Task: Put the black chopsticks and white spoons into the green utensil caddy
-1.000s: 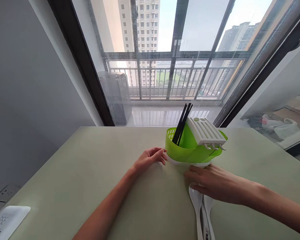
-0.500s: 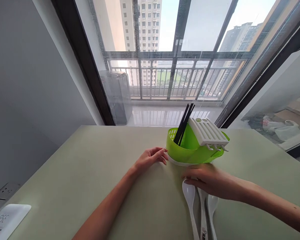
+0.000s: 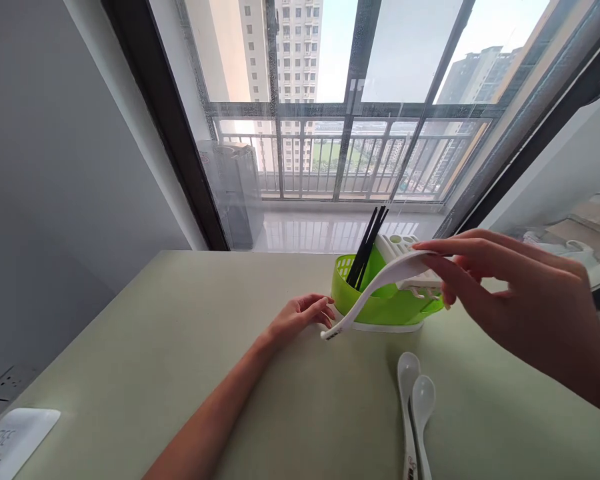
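My right hand (image 3: 515, 293) is raised at the right, pinching a white spoon (image 3: 367, 293) by its bowl end. The spoon's handle slopes down to the left, in front of a green utensil holder (image 3: 380, 308) with a white slotted top and a white base. Several black chopsticks (image 3: 365, 250) lean in the holder's left part. My left hand (image 3: 307, 313) lies on the table at the holder's left end, fingers apart, fingertips at its side. Two more white spoons (image 3: 409, 373) lie side by side on the table, bowls toward the holder. My right hand and the spoon hide part of the holder.
The pale green table (image 3: 220, 320) reaches to a large window with dark frames. A white device with a display (image 3: 17, 437) sits at the lower left edge, near a wall socket (image 3: 15, 381). Bags and boxes show behind glass at the right.
My right hand has lifted one of the three spoons from the table and brought it up and to the right, in front of the holder. My left hand has stayed in place.
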Tool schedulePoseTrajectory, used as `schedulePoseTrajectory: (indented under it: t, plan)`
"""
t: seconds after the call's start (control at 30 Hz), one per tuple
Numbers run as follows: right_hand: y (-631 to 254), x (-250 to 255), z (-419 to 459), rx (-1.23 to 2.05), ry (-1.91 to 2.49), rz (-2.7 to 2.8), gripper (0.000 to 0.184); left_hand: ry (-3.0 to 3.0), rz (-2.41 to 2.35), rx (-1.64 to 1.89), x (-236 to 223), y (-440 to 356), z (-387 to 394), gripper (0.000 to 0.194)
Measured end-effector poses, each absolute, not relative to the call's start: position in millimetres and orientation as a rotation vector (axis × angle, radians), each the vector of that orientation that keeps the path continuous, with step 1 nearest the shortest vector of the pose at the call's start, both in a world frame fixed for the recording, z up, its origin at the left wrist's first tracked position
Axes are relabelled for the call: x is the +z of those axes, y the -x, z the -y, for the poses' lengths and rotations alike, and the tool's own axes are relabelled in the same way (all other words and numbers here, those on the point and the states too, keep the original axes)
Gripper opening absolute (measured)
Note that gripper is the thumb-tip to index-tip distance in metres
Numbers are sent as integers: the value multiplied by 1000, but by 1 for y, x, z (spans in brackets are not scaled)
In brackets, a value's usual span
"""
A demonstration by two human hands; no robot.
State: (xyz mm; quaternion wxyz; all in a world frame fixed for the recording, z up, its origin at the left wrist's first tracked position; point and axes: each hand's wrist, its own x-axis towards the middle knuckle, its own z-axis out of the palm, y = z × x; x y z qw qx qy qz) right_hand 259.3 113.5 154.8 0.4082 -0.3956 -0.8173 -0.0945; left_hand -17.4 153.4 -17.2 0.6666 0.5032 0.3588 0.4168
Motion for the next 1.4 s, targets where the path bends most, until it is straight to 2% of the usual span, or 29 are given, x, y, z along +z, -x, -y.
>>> schedulePoseTrajectory:
  t: [0.1, 0.23, 0.4, 0.5, 0.73, 1.07, 1.27, 1.4]
  plan:
    - [-263, 167, -113, -506, 1145, 1929, 19, -1130, -789, 952, -19, 17, -154, 49]
    - [-269, 168, -121, -666, 1210, 1909, 23, -1120, -761, 961, -23, 18, -156, 49]
    - [-267, 150, -132, -829, 862, 2072, 25, -1114, -757, 957, -23, 18, -156, 49]
    - [-258, 140, -132, -790, 707, 2154, 25, -1109, -765, 958, -22, 18, -155, 50]
    - [-241, 120, -129, -740, 705, 2288, 28, -1128, -774, 952, -19, 18, -154, 50]
    - [-233, 111, -125, -632, 776, 2350, 18, -1160, -782, 945, -18, 18, -154, 51]
    - [-244, 116, -113, -580, 736, 2326, 32, -1152, -790, 948, -19, 17, -154, 50]
    - [-255, 108, -93, -396, 500, 2426, 37, -1143, -784, 953, -21, 17, -155, 51]
